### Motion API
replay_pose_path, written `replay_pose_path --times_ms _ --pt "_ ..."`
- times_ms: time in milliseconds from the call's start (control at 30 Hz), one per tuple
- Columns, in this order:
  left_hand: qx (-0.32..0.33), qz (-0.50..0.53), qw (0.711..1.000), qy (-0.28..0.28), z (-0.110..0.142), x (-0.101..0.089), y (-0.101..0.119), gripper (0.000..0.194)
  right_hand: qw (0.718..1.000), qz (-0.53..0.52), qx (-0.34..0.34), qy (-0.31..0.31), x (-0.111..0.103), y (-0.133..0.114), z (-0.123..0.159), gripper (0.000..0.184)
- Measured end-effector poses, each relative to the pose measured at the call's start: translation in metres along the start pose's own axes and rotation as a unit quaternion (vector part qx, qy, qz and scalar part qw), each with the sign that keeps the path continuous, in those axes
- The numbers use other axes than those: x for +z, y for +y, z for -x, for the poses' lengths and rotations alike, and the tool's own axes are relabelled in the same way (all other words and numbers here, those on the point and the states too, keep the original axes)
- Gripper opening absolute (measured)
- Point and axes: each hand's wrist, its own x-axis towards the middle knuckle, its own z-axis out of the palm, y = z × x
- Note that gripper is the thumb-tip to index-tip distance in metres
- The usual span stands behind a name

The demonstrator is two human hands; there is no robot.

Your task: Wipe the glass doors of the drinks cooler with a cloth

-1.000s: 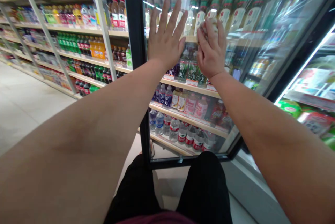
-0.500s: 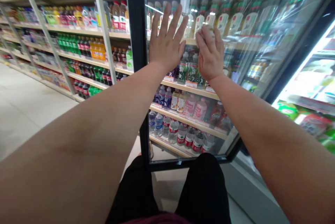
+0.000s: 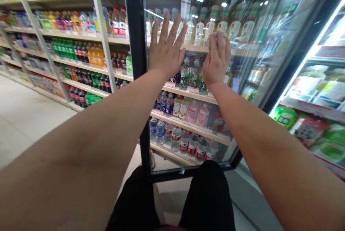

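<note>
L hand (image 3: 165, 49) flat on glass door (image 3: 242, 76), fingers spread; R hand (image 3: 217, 58) w/ fingers bunched on cloth (image 3: 212, 40).

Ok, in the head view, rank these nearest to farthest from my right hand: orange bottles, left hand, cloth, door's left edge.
1. Cloth, under its fingers.
2. Left hand, leftward.
3. Door's left edge, beyond that hand.
4. Orange bottles, left shelves.
</note>
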Motion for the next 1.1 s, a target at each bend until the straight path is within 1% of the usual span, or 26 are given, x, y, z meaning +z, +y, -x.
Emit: replay_pose_path --times_ms 33,67,100,233,267,300,333,433,467,500,567,633,667,700,767,800,833,867,933,967,1000,1033,1067,1100 --pt "-0.001 -0.001 1.0 0.0 -0.001 0.0 0.0 0.126 0.999 0.003 0.021 0.026 0.002 0.001 0.0 0.063" --pt "-0.003 -0.002 1.0 -0.002 -0.001 0.0 0.0 0.127 0.999 0.005 0.033 0.038 0.002 0.002 0.0 0.064" --pt "-0.006 -0.002 1.0 -0.007 -0.001 0.0 0.0 0.128 0.999 0.006 0.03 0.031 0.001 0.001 0.001 0.064" --pt "-0.013 0.004 0.999 -0.03 0.001 -0.003 0.005 0.119 0.996 -0.013 -0.046 -0.078 -0.007 -0.007 0.004 0.059" --pt "-0.013 0.003 0.999 -0.03 0.002 -0.004 0.007 0.117 0.995 -0.017 -0.052 -0.088 -0.007 -0.007 0.004 0.059" --pt "-0.013 0.001 1.0 -0.026 0.002 -0.004 0.007 0.114 0.996 -0.018 -0.044 -0.082 -0.006 -0.007 0.004 0.06" --pt "-0.014 -0.001 1.0 -0.021 0.002 -0.004 0.008 0.111 0.998 -0.016 -0.023 -0.06 -0.003 -0.005 0.003 0.06" --pt "-0.022 -0.007 1.0 -0.011 0.003 -0.005 0.007 0.098 0.997 -0.008 0.058 0.042 0.005 0.001 0.003 0.064" --pt "-0.02 -0.008 1.0 -0.009 0.003 -0.005 0.007 0.095 0.996 -0.007 0.068 0.06 0.005 0.001 0.004 0.065" --pt "-0.015 -0.01 1.0 -0.008 0.004 -0.005 0.007 0.092 0.996 -0.008 0.059 0.059 0.005 0.001 0.005 0.065" --pt "-0.006 -0.013 1.0 -0.009 0.005 -0.006 0.007 0.09 1.0 -0.006 -0.008 0.012 0.001 -0.002 0.007 0.063" --pt "-0.006 -0.013 1.0 -0.008 0.005 -0.005 0.007 0.091 0.996 -0.001 -0.075 -0.039 -0.003 -0.004 0.005 0.061" --pt "-0.011 -0.01 1.0 -0.008 0.004 -0.005 0.006 0.092 0.996 -0.001 -0.082 -0.042 -0.003 -0.004 0.002 0.061" --pt "-0.016 -0.005 1.0 -0.008 0.004 -0.004 0.005 0.092 0.998 -0.004 -0.064 -0.025 -0.002 -0.003 -0.003 0.062" --pt "-0.02 0.002 1.0 -0.007 0.002 -0.002 0.004 0.092 0.998 -0.015 0.028 0.047 0.004 0.0 -0.015 0.065" --pt "-0.017 0.001 1.0 -0.004 0.001 -0.001 0.003 0.091 0.994 -0.02 0.072 0.081 0.007 0.001 -0.022 0.066" --pt "-0.012 -0.007 1.0 0.001 0.0 -0.001 0.002 0.09 0.991 -0.023 0.092 0.096 0.008 0.001 -0.027 0.066" --pt "-0.006 -0.017 1.0 0.007 0.0 -0.001 0.002 0.089 0.993 -0.022 0.081 0.089 0.009 0.001 -0.032 0.066" --pt "0.0 -0.036 0.999 0.02 0.0 -0.001 0.001 0.09 1.0 -0.017 -0.004 0.026 0.007 -0.001 -0.036 0.063" --pt "0.0 -0.039 0.999 0.023 0.0 -0.001 0.001 0.093 0.999 -0.014 -0.049 -0.009 0.006 -0.002 -0.036 0.062" --pt "0.0 -0.04 0.999 0.023 0.0 -0.001 0.001 0.098 0.997 -0.011 -0.072 -0.031 0.005 -0.003 -0.036 0.06" --pt "0.001 -0.039 0.999 0.022 0.0 -0.001 0.001 0.105 0.997 -0.01 -0.064 -0.03 0.005 -0.002 -0.036 0.06" --pt "0.003 -0.038 0.999 0.021 0.0 -0.001 0.001 0.111 0.999 -0.014 -0.027 -0.011 0.006 -0.002 -0.036 0.061" --pt "0.005 -0.038 0.999 0.022 0.0 -0.001 0.001 0.115 0.999 -0.02 0.027 0.019 0.007 -0.001 -0.036 0.062"
